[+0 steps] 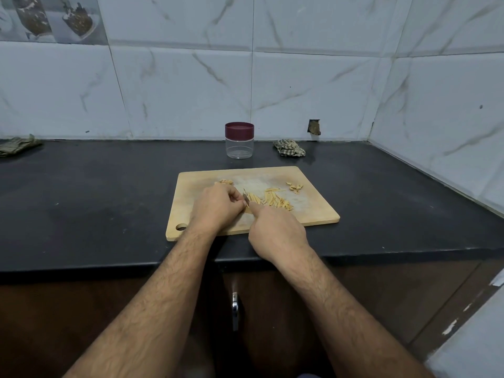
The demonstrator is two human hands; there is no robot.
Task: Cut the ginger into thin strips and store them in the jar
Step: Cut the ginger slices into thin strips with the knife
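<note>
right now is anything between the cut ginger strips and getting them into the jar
Yes: the jar stands behind the cutting board with its maroon lid on, closing the mouth. The counter between the ginger strips and it looks bare.

Head view, down over near counter [81,186]

White marble-veined wall tiles [313,77] back a black stone counter [95,200] above brown cabinet doors [368,290].

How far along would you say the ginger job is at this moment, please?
Done: a pile of thin strips lies on the cutting board. In hand: the right hand holds the knife beside the left hand. Left: the jar is lidded and empty.
</note>
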